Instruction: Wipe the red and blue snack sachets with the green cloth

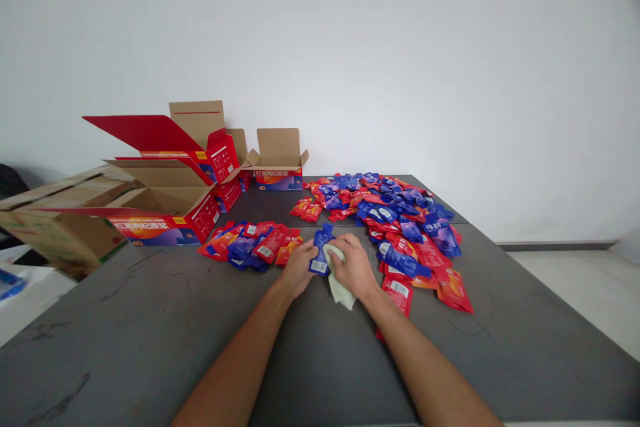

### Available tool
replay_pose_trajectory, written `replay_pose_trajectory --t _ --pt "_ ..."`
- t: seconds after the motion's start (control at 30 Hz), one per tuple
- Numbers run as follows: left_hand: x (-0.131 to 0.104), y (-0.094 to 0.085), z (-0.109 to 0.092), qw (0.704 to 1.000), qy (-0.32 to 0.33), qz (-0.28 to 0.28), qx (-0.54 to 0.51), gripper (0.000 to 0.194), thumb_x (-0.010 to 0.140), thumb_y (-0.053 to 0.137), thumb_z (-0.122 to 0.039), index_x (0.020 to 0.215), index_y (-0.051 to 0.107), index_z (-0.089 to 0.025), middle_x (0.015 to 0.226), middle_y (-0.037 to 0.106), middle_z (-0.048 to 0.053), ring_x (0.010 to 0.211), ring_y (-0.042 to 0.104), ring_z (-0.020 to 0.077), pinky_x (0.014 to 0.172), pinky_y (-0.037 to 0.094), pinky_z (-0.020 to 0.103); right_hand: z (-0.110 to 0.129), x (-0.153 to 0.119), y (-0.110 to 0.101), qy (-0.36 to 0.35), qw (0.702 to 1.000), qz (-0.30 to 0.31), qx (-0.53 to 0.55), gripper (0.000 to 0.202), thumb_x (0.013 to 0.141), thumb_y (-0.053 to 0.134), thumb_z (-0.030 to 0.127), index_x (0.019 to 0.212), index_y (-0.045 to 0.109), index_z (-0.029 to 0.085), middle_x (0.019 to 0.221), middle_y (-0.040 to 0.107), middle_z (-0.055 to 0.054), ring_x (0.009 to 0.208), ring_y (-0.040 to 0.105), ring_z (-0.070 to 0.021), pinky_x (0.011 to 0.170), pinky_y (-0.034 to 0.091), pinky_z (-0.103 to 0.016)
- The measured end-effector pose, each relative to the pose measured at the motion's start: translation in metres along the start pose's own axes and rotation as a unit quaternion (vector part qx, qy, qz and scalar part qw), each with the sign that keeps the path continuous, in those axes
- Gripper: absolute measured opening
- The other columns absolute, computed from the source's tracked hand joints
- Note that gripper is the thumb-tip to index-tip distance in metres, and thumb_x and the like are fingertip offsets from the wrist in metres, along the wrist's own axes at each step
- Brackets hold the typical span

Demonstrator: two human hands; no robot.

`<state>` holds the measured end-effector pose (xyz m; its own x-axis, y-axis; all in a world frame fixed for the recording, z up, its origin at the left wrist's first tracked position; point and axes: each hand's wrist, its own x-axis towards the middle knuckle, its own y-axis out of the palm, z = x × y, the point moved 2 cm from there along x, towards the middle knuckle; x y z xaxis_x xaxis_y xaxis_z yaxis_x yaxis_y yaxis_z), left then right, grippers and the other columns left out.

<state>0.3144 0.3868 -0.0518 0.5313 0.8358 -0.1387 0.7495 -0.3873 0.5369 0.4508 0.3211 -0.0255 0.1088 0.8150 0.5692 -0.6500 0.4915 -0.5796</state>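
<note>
The left hand (299, 269) grips a flat blue plastic pouch (320, 248); the right hand (354, 267) holds a pale-green cloth (341, 294) against it.

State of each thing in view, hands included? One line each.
Left hand: closed on blue pouch
Right hand: closed on cloth
Blue pouch: held, upper end pointing away from the person
Cloth: bunched, against the pouch, lower end hanging loose
Small pile: pouches overlapping, lying flat or tilted
Large pile: pouches loose, spread out
Front box: open
Rear box: lid raised
Far box: open, flaps up
</note>
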Motion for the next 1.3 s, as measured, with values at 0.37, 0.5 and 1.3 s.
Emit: replay_pose_trajectory --t 0.37,0.5,1.3 --pt "-0.001 0.002 0.000 0.995 0.071 0.034 0.063 0.064 0.060 0.065 -0.006 0.123 0.066 -0.019 0.109 0.072 0.009 0.086 0.066 0.0186 0.069 0.046 0.025 0.005 -0.004 0.007 -0.048 0.997 0.057 -0.013 0.025 0.088 0.060 0.017 0.107 0.072 0.027 0.107 0.064 -0.006 0.103 0.056 -0.0219 0.094 0.048 -0.035" --pt "-0.003 0.004 0.005 0.989 0.041 0.088 0.114 0.059 0.062 0.065 -0.007 0.120 0.068 -0.017 0.105 0.073 0.008 0.085 0.066 0.0191 0.069 0.045 0.025 0.000 -0.001 0.000 0.015 0.998 -0.035 -0.049 0.023 0.088 0.057 0.018 0.104 0.073 0.024 0.105 0.064 -0.008 0.103 0.056 -0.0240 0.095 0.048 -0.038" --pt "0.011 -0.014 0.000 0.975 0.184 -0.071 0.103 0.028 0.068 0.065 -0.013 0.096 0.070 -0.017 0.090 0.072 0.003 0.080 0.064 0.0159 0.072 0.046 0.025 0.012 -0.006 0.013 0.017 0.998 0.049 0.041 0.021 0.084 0.063 0.016 0.098 0.075 0.027 0.119 0.063 -0.007 0.115 0.058 -0.0221 0.103 0.046 -0.038"
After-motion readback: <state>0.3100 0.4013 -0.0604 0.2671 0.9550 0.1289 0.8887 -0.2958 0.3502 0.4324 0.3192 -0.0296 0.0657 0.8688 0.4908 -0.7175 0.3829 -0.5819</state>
